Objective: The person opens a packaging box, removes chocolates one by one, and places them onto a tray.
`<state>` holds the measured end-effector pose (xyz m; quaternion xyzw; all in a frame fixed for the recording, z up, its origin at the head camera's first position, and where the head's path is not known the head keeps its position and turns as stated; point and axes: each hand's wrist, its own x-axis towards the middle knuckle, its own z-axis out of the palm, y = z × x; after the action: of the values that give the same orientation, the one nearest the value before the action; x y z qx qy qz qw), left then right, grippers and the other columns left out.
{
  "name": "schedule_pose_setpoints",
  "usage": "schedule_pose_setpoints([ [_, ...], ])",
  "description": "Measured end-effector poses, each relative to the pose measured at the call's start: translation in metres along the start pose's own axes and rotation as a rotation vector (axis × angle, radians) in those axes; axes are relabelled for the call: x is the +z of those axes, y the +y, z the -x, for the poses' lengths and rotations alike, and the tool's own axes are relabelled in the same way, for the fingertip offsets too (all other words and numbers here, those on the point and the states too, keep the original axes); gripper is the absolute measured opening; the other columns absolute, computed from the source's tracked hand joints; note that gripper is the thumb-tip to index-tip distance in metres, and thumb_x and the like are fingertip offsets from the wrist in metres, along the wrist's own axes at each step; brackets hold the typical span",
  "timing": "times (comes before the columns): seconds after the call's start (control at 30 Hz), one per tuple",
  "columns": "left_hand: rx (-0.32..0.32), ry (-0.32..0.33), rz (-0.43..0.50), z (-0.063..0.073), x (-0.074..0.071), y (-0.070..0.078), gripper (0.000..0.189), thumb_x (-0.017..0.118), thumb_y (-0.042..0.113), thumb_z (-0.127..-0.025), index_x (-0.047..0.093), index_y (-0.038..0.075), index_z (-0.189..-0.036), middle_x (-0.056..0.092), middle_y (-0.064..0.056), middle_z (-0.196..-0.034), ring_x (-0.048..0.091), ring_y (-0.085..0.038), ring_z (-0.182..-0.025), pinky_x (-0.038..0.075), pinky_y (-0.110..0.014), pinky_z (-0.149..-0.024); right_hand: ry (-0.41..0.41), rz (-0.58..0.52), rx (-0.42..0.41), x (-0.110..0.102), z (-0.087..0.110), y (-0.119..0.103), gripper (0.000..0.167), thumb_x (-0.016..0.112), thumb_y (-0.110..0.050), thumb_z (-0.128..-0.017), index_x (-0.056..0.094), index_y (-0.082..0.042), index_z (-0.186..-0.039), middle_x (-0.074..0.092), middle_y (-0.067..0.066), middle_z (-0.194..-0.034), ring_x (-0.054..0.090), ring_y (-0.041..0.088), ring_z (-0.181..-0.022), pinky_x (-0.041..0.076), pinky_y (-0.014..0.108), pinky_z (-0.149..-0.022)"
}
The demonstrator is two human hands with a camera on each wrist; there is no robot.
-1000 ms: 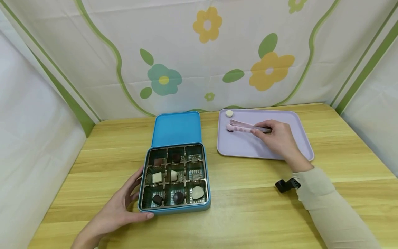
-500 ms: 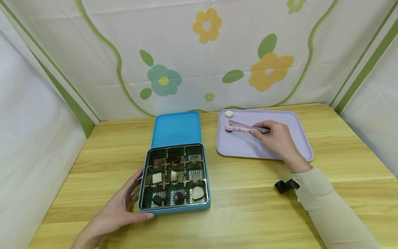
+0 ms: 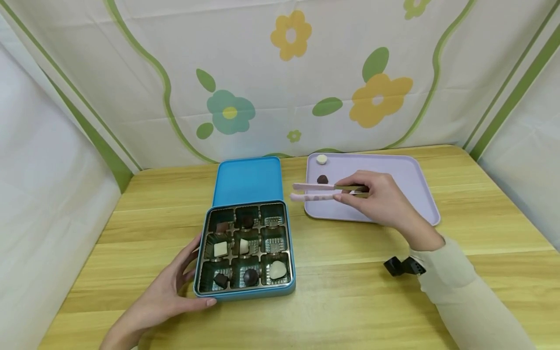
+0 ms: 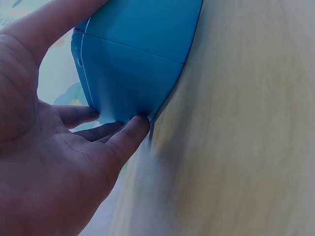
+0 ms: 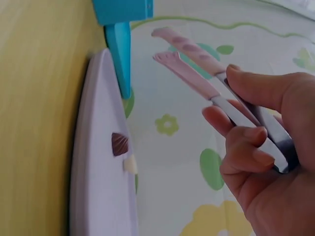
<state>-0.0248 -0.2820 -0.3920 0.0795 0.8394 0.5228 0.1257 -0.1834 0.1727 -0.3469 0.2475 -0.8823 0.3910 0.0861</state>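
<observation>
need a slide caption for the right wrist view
Right hand holds pink-ended tongs, tips apart, above a lilac tray bearing a brown chocolate and a white one.

From above, the head view faces forward across the yellow wooden table [image 3: 341,301]. Rolled sideways, the left wrist view closely faces the blue square tin [image 4: 138,73]. The right, also rolled, faces the flowered white cloth [image 5: 167,167] and shares the lilac rectangular tray [image 5: 98,196] with the head.
</observation>
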Motion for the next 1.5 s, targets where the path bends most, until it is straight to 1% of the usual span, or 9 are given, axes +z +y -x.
schedule_pose_setpoints([
  [0.17,0.002,-0.002,0.002,0.0,0.0,0.0,0.127,0.096,0.018,-0.081,0.012,0.038,-0.174,0.023,-0.017,-0.178,0.027,-0.048,-0.159,0.039,-0.01,-0.109,-0.064,-0.045,-0.099,0.0,0.004,-0.012,0.017,0.088,-0.013,-0.09,0.084,-0.018,-0.106,0.073,-0.008,-0.086,0.056,0.007,-0.07,0.048,0.02,-0.061],
  [0.37,0.006,0.003,-0.004,0.0,0.0,0.0,0.126,0.096,0.018,-0.081,0.013,0.037,-0.174,0.025,-0.017,-0.178,0.027,-0.048,-0.159,0.038,-0.009,-0.109,-0.14,-0.077,-0.172,-0.003,0.007,-0.021,0.02,0.089,-0.013,-0.09,0.084,-0.022,-0.107,0.071,-0.015,-0.086,0.052,0.005,-0.066,0.045,0.02,-0.057],
  [0.7,0.027,0.006,-0.005,-0.001,0.002,-0.002,0.126,0.096,0.017,-0.08,0.014,0.037,-0.174,0.026,-0.018,-0.177,0.028,-0.048,-0.158,0.04,-0.01,-0.109,-0.347,-0.226,-0.255,-0.004,0.015,-0.036,0.018,0.087,-0.015,-0.092,0.084,-0.021,-0.108,0.074,-0.013,-0.089,0.058,0.004,-0.066,0.053,0.021,-0.057],
  [0.87,0.03,0.005,-0.01,-0.001,0.002,-0.003,0.126,0.096,0.017,-0.08,0.014,0.037,-0.174,0.026,-0.018,-0.177,0.028,-0.048,-0.158,0.038,-0.01,-0.109,-0.41,-0.178,-0.316,-0.001,0.018,-0.047,0.017,0.088,-0.018,-0.092,0.085,-0.025,-0.106,0.072,-0.017,-0.087,0.057,0.001,-0.07,0.047,0.02,-0.057],
  [0.93,0.032,0.005,-0.01,-0.001,0.001,-0.003,0.126,0.096,0.017,-0.08,0.014,0.037,-0.174,0.026,-0.018,-0.177,0.028,-0.049,-0.158,0.038,-0.01,-0.109,-0.432,-0.135,-0.325,0.004,0.018,-0.054,0.016,0.088,-0.019,-0.091,0.085,-0.026,-0.105,0.07,-0.017,-0.087,0.058,-0.001,-0.073,0.05,0.02,-0.059],
  [1.1,0.03,-0.001,0.001,-0.001,0.0,-0.003,0.127,0.096,0.017,-0.081,0.013,0.038,-0.174,0.024,-0.019,-0.178,0.028,-0.05,-0.158,0.039,-0.01,-0.109,-0.499,0.009,-0.333,0.018,0.012,-0.082,0.012,0.087,-0.02,-0.092,0.085,-0.021,-0.103,0.07,-0.014,-0.087,0.061,-0.004,-0.078,0.057,0.02,-0.069],
  [1.27,0.037,0.0,0.009,-0.001,0.0,-0.004,0.127,0.096,0.017,-0.081,0.012,0.037,-0.174,0.023,-0.019,-0.178,0.027,-0.05,-0.158,0.041,-0.011,-0.109,-0.555,0.154,-0.364,0.028,0.005,-0.106,0.008,0.085,-0.018,-0.093,0.085,-0.015,-0.1,0.073,-0.009,-0.09,0.064,0.001,-0.08,0.057,0.022,-0.075],
  [1.37,0.036,0.0,0.013,-0.001,0.001,-0.005,0.126,0.096,0.018,-0.081,0.013,0.037,-0.174,0.023,-0.019,-0.178,0.027,-0.05,-0.159,0.041,-0.011,-0.109,-0.564,0.131,-0.371,0.031,0.003,-0.105,0.006,0.084,-0.016,-0.093,0.084,-0.012,-0.097,0.073,-0.008,-0.089,0.062,0.001,-0.077,0.056,0.021,-0.073],
  [1.5,0.038,0.0,0.008,-0.001,0.001,-0.004,0.126,0.096,0.018,-0.08,0.013,0.037,-0.174,0.023,-0.018,-0.178,0.027,-0.049,-0.159,0.041,-0.011,-0.11,-0.549,0.034,-0.363,0.028,0.003,-0.094,0.005,0.084,-0.015,-0.094,0.084,-0.011,-0.097,0.073,-0.009,-0.087,0.058,-0.004,-0.074,0.055,0.02,-0.067],
])
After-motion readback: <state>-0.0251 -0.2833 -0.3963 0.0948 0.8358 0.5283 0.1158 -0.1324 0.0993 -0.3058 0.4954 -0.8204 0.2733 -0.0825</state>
